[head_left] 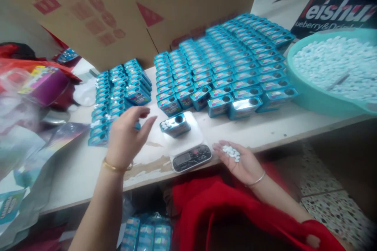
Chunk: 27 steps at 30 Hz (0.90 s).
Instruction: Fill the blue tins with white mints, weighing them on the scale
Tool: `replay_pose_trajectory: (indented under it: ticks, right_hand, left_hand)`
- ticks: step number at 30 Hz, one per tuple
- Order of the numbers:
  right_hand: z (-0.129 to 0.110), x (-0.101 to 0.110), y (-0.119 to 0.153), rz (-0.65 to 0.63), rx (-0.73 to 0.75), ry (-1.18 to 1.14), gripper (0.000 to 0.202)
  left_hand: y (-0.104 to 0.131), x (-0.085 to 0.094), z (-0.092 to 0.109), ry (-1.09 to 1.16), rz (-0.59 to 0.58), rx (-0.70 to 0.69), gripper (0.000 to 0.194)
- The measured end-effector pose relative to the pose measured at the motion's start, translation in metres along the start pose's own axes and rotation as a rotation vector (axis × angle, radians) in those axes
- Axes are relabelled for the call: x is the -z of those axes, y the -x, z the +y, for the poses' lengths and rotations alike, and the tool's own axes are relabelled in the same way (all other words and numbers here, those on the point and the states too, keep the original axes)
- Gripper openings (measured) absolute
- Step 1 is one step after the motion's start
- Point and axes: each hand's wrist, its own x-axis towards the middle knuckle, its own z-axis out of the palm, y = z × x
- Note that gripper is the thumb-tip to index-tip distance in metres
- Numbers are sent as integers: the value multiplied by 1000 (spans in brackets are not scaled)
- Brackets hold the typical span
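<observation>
On the white platform of a small digital kitchen scale [191,157] stands a blue tin [176,124] with a dark round opening and a few white mints [166,125] lying on its top. My left hand [127,133] is just left of the tin, thumb and fingers apart, with no object visible in its grasp. A bit of blue shows through the gap below its fingers. My right hand [240,162] lies palm up by the table edge, right of the scale, cupping a small heap of white mints [231,153].
Rows of blue tins [224,62] fill the table's back. A smaller group of tins [101,113], some with mints on top, stands left. At right is a turquoise basin [321,96] full of mints. A cardboard box [123,4] rises behind; bags and papers [20,153] crowd the left.
</observation>
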Motion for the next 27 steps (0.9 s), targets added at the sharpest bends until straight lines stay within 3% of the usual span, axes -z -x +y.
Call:
replay_pose_trajectory:
  ticks: [6,13,17,21,27]
  right_hand:
    - [1,-7,3,1,4,10,21]
    - [3,-9,3,-8,3,24,20]
    - [5,-16,5,5,-7,45,21]
    - [8,-25,7,4,-30,54,22]
    - [13,-32,6,3,-54,49,21]
  left_hand:
    - [34,-3,-21,67,29,213,21]
    - [48,-12,-28,101,37,265,22]
    - [46,-15,-23,112,51,209,20]
    - [44,-21,-12,116,46,59,22]
    - [56,-38,5,-67,48,-99,41]
